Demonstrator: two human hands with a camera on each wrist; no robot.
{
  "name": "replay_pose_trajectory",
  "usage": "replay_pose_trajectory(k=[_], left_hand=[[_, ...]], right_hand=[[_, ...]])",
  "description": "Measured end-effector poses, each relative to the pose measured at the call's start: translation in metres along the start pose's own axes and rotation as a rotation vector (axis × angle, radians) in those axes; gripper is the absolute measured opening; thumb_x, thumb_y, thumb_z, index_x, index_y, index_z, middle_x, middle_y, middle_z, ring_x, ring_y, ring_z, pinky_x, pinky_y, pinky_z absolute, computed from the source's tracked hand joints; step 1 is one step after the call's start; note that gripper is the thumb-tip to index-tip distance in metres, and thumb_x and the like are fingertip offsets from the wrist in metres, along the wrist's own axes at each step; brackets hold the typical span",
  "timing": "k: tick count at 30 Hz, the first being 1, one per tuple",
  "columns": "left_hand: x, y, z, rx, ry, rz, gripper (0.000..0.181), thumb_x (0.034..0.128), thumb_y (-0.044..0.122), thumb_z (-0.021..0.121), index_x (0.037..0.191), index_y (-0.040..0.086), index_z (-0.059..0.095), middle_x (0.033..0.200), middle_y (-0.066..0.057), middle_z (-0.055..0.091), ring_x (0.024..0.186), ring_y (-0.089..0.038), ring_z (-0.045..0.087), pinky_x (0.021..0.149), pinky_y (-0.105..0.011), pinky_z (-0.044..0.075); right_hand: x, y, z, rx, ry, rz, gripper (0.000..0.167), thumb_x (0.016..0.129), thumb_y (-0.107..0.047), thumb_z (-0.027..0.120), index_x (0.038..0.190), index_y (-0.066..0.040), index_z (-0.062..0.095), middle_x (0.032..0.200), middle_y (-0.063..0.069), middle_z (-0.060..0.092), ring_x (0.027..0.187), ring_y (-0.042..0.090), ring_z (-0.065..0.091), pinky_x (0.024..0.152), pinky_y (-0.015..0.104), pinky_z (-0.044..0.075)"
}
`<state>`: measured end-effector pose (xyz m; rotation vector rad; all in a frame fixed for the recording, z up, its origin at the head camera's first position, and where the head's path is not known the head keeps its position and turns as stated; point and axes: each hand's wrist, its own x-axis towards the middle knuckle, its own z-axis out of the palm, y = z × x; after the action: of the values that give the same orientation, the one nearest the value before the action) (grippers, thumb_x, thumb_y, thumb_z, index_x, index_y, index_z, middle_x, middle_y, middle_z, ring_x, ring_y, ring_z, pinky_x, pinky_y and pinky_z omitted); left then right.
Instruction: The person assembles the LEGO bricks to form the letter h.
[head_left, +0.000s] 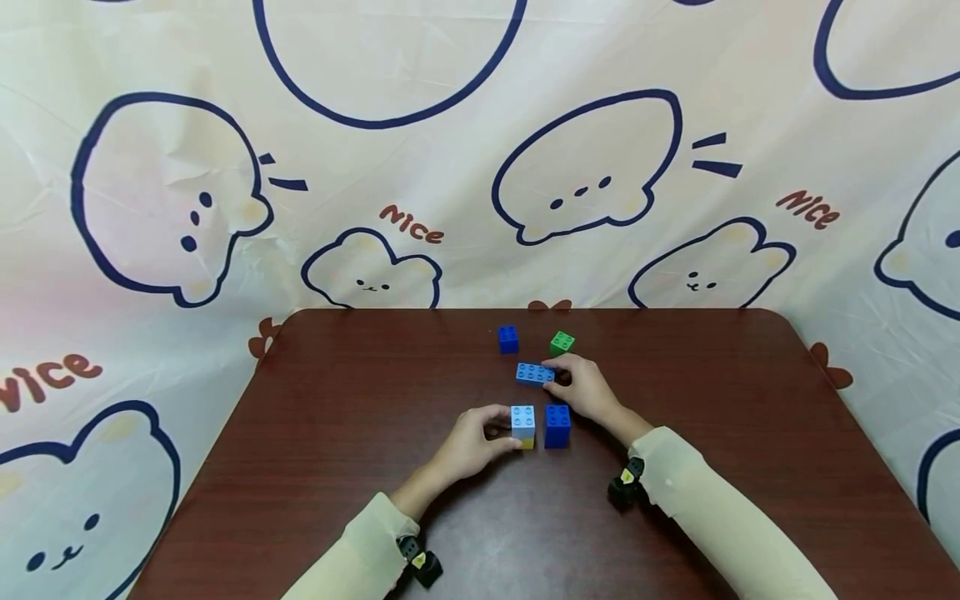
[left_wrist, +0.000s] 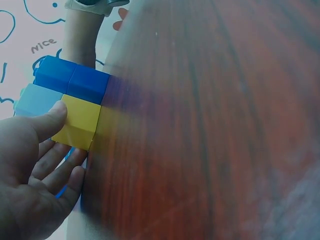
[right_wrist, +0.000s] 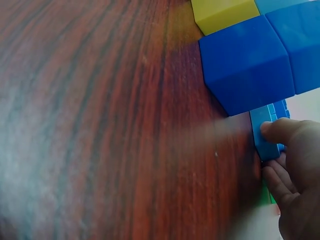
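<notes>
My left hand (head_left: 471,442) holds a small stack from its left side, a light blue brick (head_left: 522,423) on top of a yellow brick (left_wrist: 79,121). In the left wrist view the thumb lies against the stack where the two colours meet. Just right of it stands a stack of two dark blue bricks (head_left: 557,427), apart from both hands in the head view. Farther back, my right hand (head_left: 588,390) pinches the right end of a long blue brick (head_left: 533,374). Its thumb presses the near side of that brick in the right wrist view.
Behind the long brick are a dark blue brick (head_left: 507,339) and a green brick (head_left: 562,342), near the far edge of the brown table (head_left: 337,433). A printed cloth (head_left: 465,183) hangs behind the table.
</notes>
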<state>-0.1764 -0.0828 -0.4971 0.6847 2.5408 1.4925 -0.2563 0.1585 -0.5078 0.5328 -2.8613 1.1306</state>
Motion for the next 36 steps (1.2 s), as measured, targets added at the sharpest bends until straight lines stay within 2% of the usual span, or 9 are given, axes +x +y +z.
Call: replay_pose_trajectory(k=[9,21,29,36], left_hand=[[0.001,0.0,0.0,0.002,-0.003,-0.003,0.035,0.0874,0.009,0.081,0.118,-0.002,0.069,0.11,-0.014,0.072,0.098,-0.028,0.07,0.083,-0.043,0.058],[0.001,-0.002,-0.001,-0.016,-0.012,0.002,0.035,0.0872,0.009,0.082,0.118,-0.002,0.069,0.11,-0.015,0.072,0.099,-0.029,0.07,0.084,-0.043,0.058],[0.001,-0.002,0.0,-0.021,-0.007,0.008,0.034,0.0864,0.008,0.082,0.116,-0.002,0.069,0.109,-0.015,0.072,0.099,-0.029,0.07,0.083,-0.043,0.058],[0.001,-0.002,0.0,-0.028,-0.001,0.008,0.034,0.086,0.008,0.082,0.116,-0.002,0.07,0.108,-0.013,0.073,0.099,-0.027,0.07,0.083,-0.042,0.058]], right_hand=[[-0.003,0.003,-0.005,0.019,-0.019,-0.005,0.036,0.092,-0.014,0.077,0.127,-0.006,0.071,0.125,0.013,0.067,0.108,0.028,0.065,0.092,0.047,0.056],[-0.008,0.005,-0.011,0.067,-0.015,0.002,0.034,0.092,-0.014,0.077,0.125,-0.006,0.072,0.122,0.013,0.069,0.101,0.025,0.066,0.089,0.046,0.057],[-0.014,0.003,-0.023,0.08,-0.007,-0.001,0.033,0.093,-0.013,0.076,0.125,-0.006,0.072,0.121,0.013,0.069,0.1,0.026,0.066,0.088,0.046,0.057],[-0.022,-0.002,-0.035,0.077,-0.001,0.01,0.033,0.093,-0.013,0.075,0.126,-0.008,0.072,0.124,0.012,0.069,0.107,0.028,0.064,0.094,0.049,0.055]])
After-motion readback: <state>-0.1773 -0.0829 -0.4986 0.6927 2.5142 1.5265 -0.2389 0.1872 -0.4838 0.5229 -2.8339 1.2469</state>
